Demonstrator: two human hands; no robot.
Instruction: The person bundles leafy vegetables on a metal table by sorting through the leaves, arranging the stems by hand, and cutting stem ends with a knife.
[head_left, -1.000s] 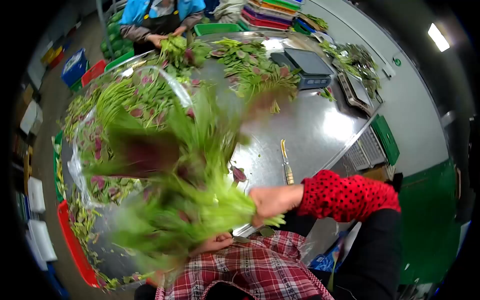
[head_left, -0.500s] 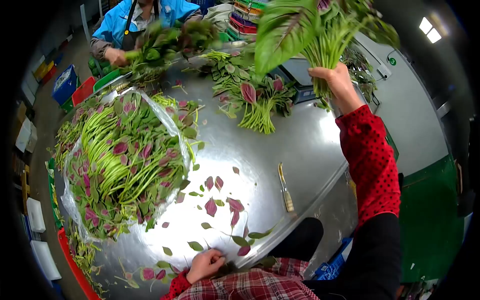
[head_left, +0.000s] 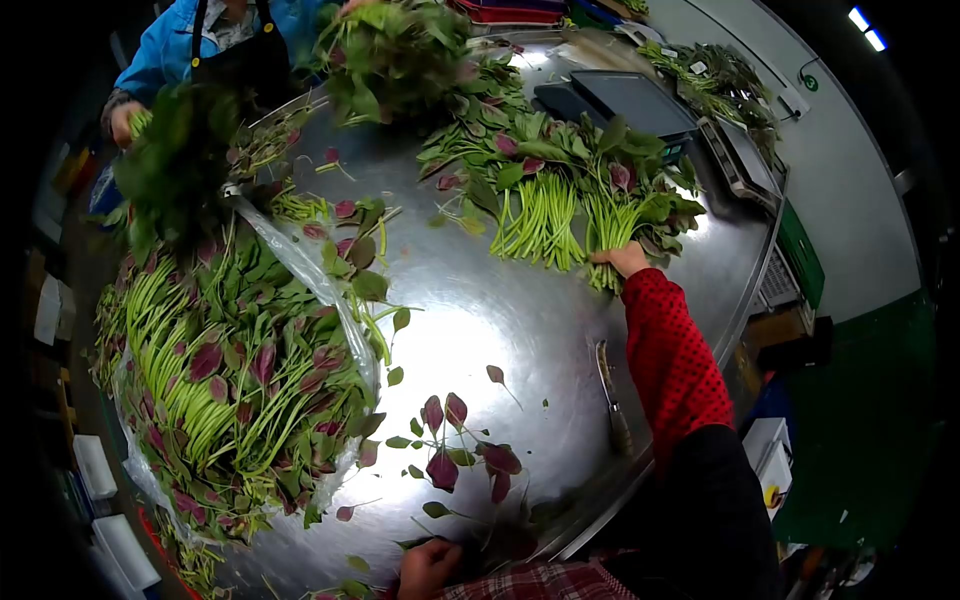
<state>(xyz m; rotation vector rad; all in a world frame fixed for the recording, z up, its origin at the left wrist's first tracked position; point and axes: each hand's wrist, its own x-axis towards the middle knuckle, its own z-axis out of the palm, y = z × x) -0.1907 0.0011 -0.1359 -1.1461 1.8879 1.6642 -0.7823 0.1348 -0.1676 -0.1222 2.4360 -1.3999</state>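
My right hand [head_left: 625, 260] is closed round the stem ends of an amaranth bunch [head_left: 612, 222], which lies on the metal table [head_left: 520, 350]. Right beside it, to the left, rests another amaranth bunch [head_left: 538, 222] with its pale green stems towards me. My left hand [head_left: 430, 566] is curled low at the table's near edge; whatever its fingers hold, if anything, is hidden in shadow. Loose red and green leaves [head_left: 442, 468] are scattered just beyond it. A curved knife [head_left: 612, 398] with a light handle lies left of my right forearm.
On the left a big heap of amaranth [head_left: 220, 370] sits in clear plastic sheeting [head_left: 340, 310]. Behind the bunches stands a dark scale [head_left: 632, 102]. Across the table, a person in a blue jacket [head_left: 160, 55] holds greens in both hands, blurred by motion.
My right hand has come down from raised in the air to the tabletop, laying its bunch beside the other one. The person opposite has moved their greens apart. My view has shifted.
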